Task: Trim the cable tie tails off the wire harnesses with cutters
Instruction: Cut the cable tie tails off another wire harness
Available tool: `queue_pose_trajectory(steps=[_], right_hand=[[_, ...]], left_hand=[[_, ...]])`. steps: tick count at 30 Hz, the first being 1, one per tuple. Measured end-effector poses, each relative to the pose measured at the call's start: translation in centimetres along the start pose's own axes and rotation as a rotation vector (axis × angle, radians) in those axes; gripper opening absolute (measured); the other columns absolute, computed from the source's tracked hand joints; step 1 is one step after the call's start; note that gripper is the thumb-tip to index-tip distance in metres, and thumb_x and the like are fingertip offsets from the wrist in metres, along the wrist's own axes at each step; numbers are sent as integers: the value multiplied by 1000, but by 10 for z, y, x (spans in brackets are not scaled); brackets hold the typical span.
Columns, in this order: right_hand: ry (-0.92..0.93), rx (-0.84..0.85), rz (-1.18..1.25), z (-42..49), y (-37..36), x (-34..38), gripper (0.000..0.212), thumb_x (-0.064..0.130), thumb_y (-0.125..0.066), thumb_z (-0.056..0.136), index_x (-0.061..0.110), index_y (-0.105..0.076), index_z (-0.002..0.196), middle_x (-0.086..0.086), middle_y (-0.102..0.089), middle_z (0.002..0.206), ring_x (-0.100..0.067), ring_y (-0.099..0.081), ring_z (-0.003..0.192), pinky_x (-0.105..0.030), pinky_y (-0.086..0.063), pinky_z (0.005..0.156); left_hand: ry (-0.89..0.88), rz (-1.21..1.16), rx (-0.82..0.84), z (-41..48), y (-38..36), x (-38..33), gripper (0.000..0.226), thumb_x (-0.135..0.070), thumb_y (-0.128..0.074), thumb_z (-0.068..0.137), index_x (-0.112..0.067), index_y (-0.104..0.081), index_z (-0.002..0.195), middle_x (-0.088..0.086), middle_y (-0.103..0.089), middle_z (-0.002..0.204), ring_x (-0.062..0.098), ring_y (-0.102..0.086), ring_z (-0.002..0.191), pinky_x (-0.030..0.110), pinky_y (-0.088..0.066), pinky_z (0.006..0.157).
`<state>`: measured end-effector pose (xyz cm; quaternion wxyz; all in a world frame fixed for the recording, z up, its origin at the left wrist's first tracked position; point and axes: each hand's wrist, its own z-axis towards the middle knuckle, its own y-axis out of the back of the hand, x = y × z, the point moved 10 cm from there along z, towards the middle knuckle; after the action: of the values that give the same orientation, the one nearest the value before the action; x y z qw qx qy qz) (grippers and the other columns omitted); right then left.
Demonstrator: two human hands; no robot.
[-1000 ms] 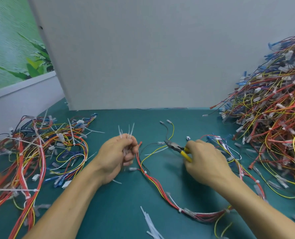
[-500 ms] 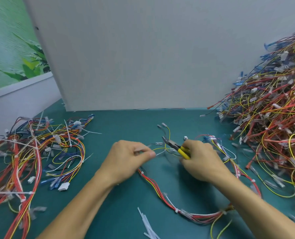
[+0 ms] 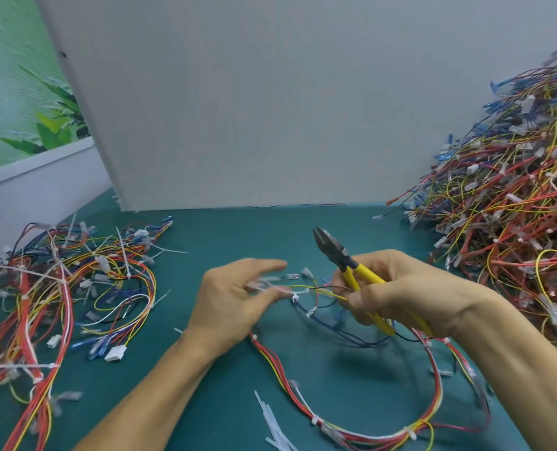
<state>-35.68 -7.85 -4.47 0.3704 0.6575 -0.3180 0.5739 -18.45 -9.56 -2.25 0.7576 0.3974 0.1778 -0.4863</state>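
My right hand (image 3: 397, 288) grips the yellow-handled cutters (image 3: 361, 275); their dark jaws point up and to the left, clear of any wire. The same hand's fingers also pinch thin wires of the wire harness (image 3: 280, 366). That harness is a red, yellow and white bundle that loops over the teal table (image 3: 225, 402) below both hands, with white cable ties along it. My left hand (image 3: 234, 297) holds the harness's blurred wire ends and white bits between thumb and fingers, just left of the cutters.
A big heap of harnesses (image 3: 514, 206) fills the right side. A flatter spread of harnesses (image 3: 59, 288) with long tie tails lies at the left. Loose cut tails (image 3: 273, 421) lie near the front edge. A grey board (image 3: 238, 109) stands behind.
My right hand has lifted and tilted the cutters so the jaws point upward. My left hand has moved right, from a fist round a bunch of tails to the wire ends.
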Motion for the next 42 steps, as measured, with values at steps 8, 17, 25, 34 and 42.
queue_pose_trajectory(steps=[8,17,25,34,42], right_hand=[[48,66,276,7,-2,-8,20,5,-68,69,5,-61,88,-3,-56,72,-17,-45,58,-26,-38,56],[-122,2,-462,5,-2,-18,9,15,-66,75,22,-65,81,6,-58,67,-14,-47,60,-26,-39,56],[-291,51,-973,3,2,-37,15,20,-62,75,33,-58,68,10,-57,62,-5,-48,56,-23,-42,59],[-216,-67,-1143,4,9,-14,10,22,-63,70,25,-63,80,1,-51,64,-12,-41,56,-30,-38,56],[-151,-51,-1272,6,-5,-5,7,20,-57,69,14,-53,72,-6,-43,59,-23,-37,59,-34,-35,52]], left_hand=[[383,-438,250,-9,-31,29,63,-20,-90,48,-17,-71,108,-4,-32,57,10,-30,53,12,-30,51],[214,-339,420,-13,-41,12,32,-33,-60,84,-6,-66,68,-9,-62,69,-1,-52,63,12,-40,64],[432,-335,672,-36,-61,38,30,-45,-54,91,-24,-68,75,-11,-41,51,7,-32,47,16,-35,46],[411,-336,721,-38,-67,37,29,-46,-43,89,-28,-49,67,4,-48,68,7,-29,46,16,-30,43],[354,-325,745,-38,-66,32,35,-51,-40,94,-28,-46,68,-5,-50,65,8,-28,48,19,-24,44]])
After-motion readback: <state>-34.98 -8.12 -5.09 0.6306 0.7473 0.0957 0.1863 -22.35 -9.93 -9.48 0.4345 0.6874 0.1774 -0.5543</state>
